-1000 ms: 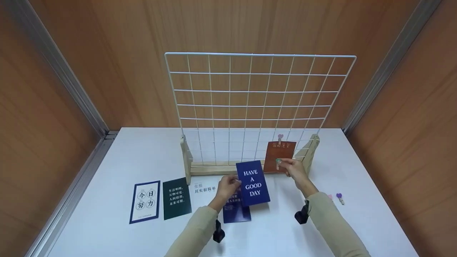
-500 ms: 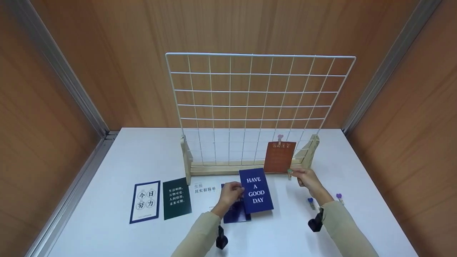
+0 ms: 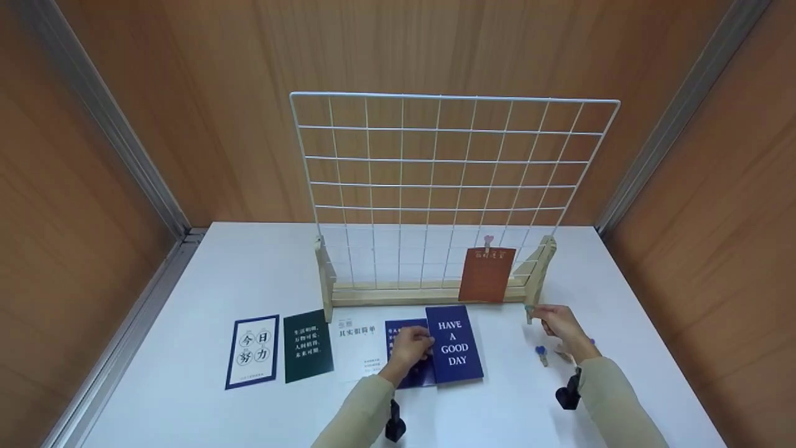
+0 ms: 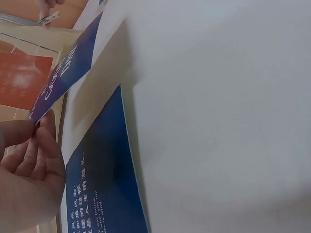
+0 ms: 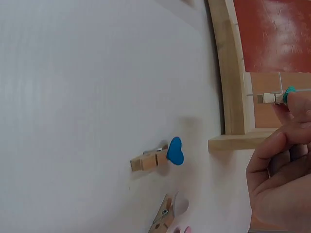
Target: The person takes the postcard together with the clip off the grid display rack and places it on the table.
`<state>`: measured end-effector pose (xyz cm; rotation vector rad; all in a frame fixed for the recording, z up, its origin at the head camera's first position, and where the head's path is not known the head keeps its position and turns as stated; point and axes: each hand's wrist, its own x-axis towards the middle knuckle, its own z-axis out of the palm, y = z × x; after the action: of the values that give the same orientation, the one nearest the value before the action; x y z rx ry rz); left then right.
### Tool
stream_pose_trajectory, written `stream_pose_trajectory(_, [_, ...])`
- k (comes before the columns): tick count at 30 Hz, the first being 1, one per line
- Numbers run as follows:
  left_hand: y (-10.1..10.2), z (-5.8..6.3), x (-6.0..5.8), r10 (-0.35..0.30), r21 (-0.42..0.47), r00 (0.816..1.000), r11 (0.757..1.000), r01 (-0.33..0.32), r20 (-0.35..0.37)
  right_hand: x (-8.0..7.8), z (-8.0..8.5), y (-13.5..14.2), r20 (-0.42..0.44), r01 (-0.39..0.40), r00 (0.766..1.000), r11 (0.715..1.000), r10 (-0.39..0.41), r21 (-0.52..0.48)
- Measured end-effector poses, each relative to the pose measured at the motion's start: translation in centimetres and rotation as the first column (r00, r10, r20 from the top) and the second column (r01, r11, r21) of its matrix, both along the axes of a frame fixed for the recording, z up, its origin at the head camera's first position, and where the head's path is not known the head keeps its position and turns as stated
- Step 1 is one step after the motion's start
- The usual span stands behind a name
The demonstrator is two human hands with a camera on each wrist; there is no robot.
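My left hand (image 3: 410, 351) pinches the left edge of a dark blue card (image 3: 455, 343) reading "HAVE A GOOD DAY". In the left wrist view that card tilts above the table, thumb and fingertips at its edge. Beneath it lies another blue card (image 4: 109, 174) with white writing. My right hand (image 3: 563, 326) pinches a small wooden clothespin (image 5: 272, 98) by its green heart end, near the right foot of the grid rack. A brown-red card (image 3: 487, 275) hangs low on the rack from a pink heart clothespin (image 3: 488, 241).
The white wire grid rack (image 3: 435, 160) stands upright in a wooden base (image 3: 398, 297). A blue heart clothespin (image 5: 155, 158) lies right, with others partly hidden by my right arm. At left lie a blue-bordered card (image 3: 252, 352), a green card (image 3: 308, 346) and a white card (image 3: 357, 348).
My left hand has brought the blue card rightward and nearer to me. The right hand has moved right and toward me with the green heart clothespin, away from the brown-red card.
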<state>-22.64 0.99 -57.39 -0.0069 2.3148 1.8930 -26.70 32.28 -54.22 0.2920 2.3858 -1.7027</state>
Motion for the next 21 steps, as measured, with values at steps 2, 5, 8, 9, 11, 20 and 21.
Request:
stream_pose_trajectory(2, [0.2,-0.2,0.0,0.007,-0.007,1.0,1.0,-0.007,0.008,0.0,-0.1,0.5,0.02,0.005,1.0,1.0,-0.006,0.024])
stream_pose_trajectory(5, [0.5,-0.6,0.0,0.016,-0.012,1.0,1.0,-0.016,0.017,-0.1,-0.4,1.3,0.055,0.019,0.998,0.998,-0.021,0.052])
stream_pose_trajectory(8, [0.8,-0.8,0.0,0.014,-0.015,1.0,1.0,-0.013,0.023,-0.1,-0.8,1.9,0.079,0.021,0.997,0.997,-0.026,0.068])
stream_pose_trajectory(9, [0.9,-0.9,0.0,0.012,-0.015,0.999,1.0,-0.012,0.029,0.0,-0.9,2.1,0.089,0.027,0.995,0.997,-0.033,0.069])
stream_pose_trajectory(11, [1.1,-0.9,0.0,0.01,-0.021,0.999,1.0,-0.009,0.041,0.0,-1.2,2.4,0.111,0.035,0.993,0.997,-0.042,0.069])
stream_pose_trajectory(20, [1.6,-0.7,0.1,0.039,-0.092,0.997,0.995,-0.032,0.071,0.0,-2.1,3.3,0.139,0.021,0.989,0.991,-0.039,0.131])
stream_pose_trajectory(21, [1.7,-0.7,0.1,0.045,-0.108,0.997,0.994,-0.037,0.07,0.1,-2.2,3.4,0.149,0.017,0.988,0.99,-0.038,0.139])
